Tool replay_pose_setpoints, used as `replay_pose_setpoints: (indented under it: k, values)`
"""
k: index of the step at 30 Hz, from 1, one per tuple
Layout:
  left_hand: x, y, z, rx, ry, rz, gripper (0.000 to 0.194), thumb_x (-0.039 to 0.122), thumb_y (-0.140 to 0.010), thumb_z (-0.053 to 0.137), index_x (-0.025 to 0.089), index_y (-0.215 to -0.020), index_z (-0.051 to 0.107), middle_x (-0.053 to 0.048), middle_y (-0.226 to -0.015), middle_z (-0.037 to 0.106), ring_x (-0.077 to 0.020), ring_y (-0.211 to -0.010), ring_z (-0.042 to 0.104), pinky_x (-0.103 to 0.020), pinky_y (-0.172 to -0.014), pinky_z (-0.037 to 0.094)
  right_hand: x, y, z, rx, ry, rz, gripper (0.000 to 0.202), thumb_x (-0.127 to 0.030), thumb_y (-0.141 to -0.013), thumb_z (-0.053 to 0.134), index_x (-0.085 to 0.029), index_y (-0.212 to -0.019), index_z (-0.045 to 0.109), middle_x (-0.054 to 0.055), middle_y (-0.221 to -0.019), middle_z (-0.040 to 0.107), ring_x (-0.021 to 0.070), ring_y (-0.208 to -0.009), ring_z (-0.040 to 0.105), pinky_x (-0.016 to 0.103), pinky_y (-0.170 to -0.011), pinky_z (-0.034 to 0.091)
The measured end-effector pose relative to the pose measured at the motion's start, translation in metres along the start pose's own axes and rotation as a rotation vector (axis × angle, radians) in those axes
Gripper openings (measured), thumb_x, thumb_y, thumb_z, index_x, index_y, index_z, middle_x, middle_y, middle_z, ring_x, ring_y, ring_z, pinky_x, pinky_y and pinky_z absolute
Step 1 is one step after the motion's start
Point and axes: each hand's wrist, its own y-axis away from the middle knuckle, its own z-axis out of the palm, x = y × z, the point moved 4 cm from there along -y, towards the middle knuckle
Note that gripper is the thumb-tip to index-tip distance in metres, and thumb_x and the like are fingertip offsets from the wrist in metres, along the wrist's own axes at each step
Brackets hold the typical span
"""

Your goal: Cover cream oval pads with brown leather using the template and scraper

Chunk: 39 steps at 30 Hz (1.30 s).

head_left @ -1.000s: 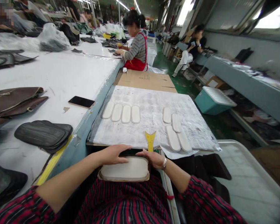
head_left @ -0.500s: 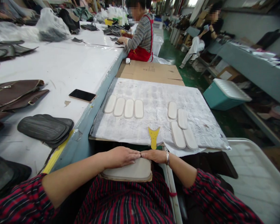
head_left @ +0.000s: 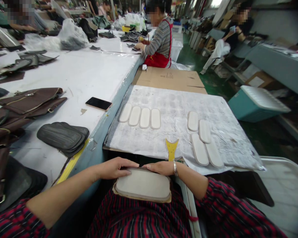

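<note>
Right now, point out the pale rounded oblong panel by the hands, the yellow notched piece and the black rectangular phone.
Pale rounded oblong panel [head_left: 144,185]: head view, middle of upper face.
Yellow notched piece [head_left: 172,149]: head view, body below notch.
Black rectangular phone [head_left: 98,103]: head view, screen centre.

Pale oblong pads in lap [head_left: 144,185]: one stack, clock centre; layers uncountable
Pale oblong pads in row [head_left: 145,118]: four, 12 o'clock
Pale oblong pads in cluster [head_left: 205,131]: four, 2 o'clock
Yellow forked tool [head_left: 172,147]: one, 1 o'clock
Smartphone [head_left: 98,103]: one, 11 o'clock
Black oblong pieces [head_left: 59,135]: at least three, 10 o'clock
</note>
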Motion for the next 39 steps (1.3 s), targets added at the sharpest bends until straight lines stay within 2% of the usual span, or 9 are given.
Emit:
replay_pose_setpoints:
  k: [3, 8, 11, 14, 20, 29, 33, 35, 39]
  values:
    - [-0.001, 0.005, 0.005, 0.064, -0.05, 0.079, 0.041, 0.026, -0.085, 0.047, 0.027, -0.126, 0.045, -0.001, -0.125, 0.053, -0.0151, -0.115, 0.048, -0.029, -0.099, 0.036, -0.003, -0.012, 0.001, 0.011, -0.002, -0.016, 0.056, -0.056, -0.088, 0.019, -0.026, -0.134, 0.034, -0.001, -0.135, 0.04, 0.0148, -0.124, 0.035, 0.029, -0.106, 0.023]
    - [0.001, 0.008, 0.008, 0.091, -0.248, 0.197, 0.04, 0.025, -0.086, 0.044, 0.027, -0.127, 0.043, -0.002, -0.127, 0.052, -0.0162, -0.116, 0.048, -0.031, -0.098, 0.039, -0.007, -0.018, 0.002, 0.081, 0.074, -0.065, 0.047, -0.047, -0.091, 0.026, -0.027, -0.132, 0.037, 0.0, -0.133, 0.043, 0.0154, -0.121, 0.04, 0.032, -0.104, 0.028]
    - [0.002, 0.01, 0.008, 0.107, -0.306, 0.239, 0.042, 0.025, -0.087, 0.043, 0.027, -0.129, 0.04, -0.003, -0.128, 0.05, -0.0174, -0.116, 0.048, -0.032, -0.097, 0.04, -0.009, -0.024, 0.003, 0.081, 0.117, -0.034, 0.049, -0.047, -0.091, 0.027, -0.023, -0.132, 0.037, 0.003, -0.134, 0.041, 0.0167, -0.123, 0.037, 0.032, -0.104, 0.026]
    - [-0.005, 0.017, 0.006, 0.13, -0.233, 0.175, 0.038, 0.025, -0.088, 0.042, 0.025, -0.126, 0.044, -0.002, -0.125, 0.053, -0.0146, -0.115, 0.049, -0.029, -0.097, 0.04, -0.014, -0.035, 0.005, 0.045, 0.114, -0.001, 0.053, -0.049, -0.09, 0.025, -0.02, -0.134, 0.034, 0.004, -0.136, 0.038, 0.0168, -0.125, 0.034, 0.032, -0.106, 0.024]
    - [-0.025, 0.042, 0.003, 0.294, -0.113, 0.08, 0.036, 0.026, -0.086, 0.046, 0.021, -0.12, 0.05, -0.004, -0.119, 0.058, -0.0134, -0.109, 0.054, -0.027, -0.094, 0.042, -0.027, -0.061, 0.006, -0.008, 0.101, -0.018, 0.057, -0.052, -0.09, 0.022, -0.02, -0.135, 0.031, 0.004, -0.137, 0.037, 0.0167, -0.125, 0.034, 0.032, -0.106, 0.023]
    - [-0.016, 0.043, 0.007, 0.229, -0.348, 0.112, 0.036, 0.028, -0.087, 0.042, 0.027, -0.123, 0.048, -0.002, -0.126, 0.052, -0.0151, -0.113, 0.05, -0.03, -0.095, 0.041, -0.029, -0.076, 0.009, -0.015, 0.148, -0.003, 0.068, -0.063, -0.085, 0.019, -0.018, -0.133, 0.037, 0.006, -0.135, 0.04, 0.0191, -0.122, 0.038, 0.031, -0.105, 0.025]
    - [-0.011, 0.052, 0.003, 0.313, -0.323, 0.055, 0.045, 0.032, -0.084, 0.047, 0.024, -0.129, 0.039, -0.005, -0.129, 0.049, -0.0169, -0.116, 0.046, -0.033, -0.098, 0.038, -0.027, -0.064, 0.002, 0.019, 0.135, 0.084, 0.066, -0.063, -0.084, 0.02, -0.019, -0.129, 0.042, 0.005, -0.132, 0.044, 0.0207, -0.121, 0.04, 0.034, -0.104, 0.026]
    - [-0.004, 0.061, 0.003, 0.391, -0.315, 0.029, 0.054, 0.033, -0.082, 0.05, 0.022, -0.132, 0.033, -0.007, -0.13, 0.046, -0.0184, -0.119, 0.042, -0.036, -0.1, 0.037, -0.027, -0.045, -0.006, 0.136, 0.119, 0.109, 0.063, -0.059, -0.087, 0.017, -0.018, -0.128, 0.044, 0.005, -0.129, 0.047, 0.0199, -0.118, 0.044, 0.034, -0.103, 0.03]
    - [0.02, 0.073, 0.024, 0.453, -0.414, 0.109, 0.047, 0.035, -0.08, 0.053, 0.023, -0.125, 0.043, -0.008, -0.127, 0.048, -0.023, -0.119, 0.039, -0.043, -0.1, 0.033, -0.037, 0.019, -0.012, 0.626, 0.215, 0.121, 0.054, -0.047, -0.091, 0.02, -0.014, -0.12, 0.051, 0.01, -0.121, 0.053, 0.0195, -0.114, 0.046, 0.035, -0.101, 0.032]
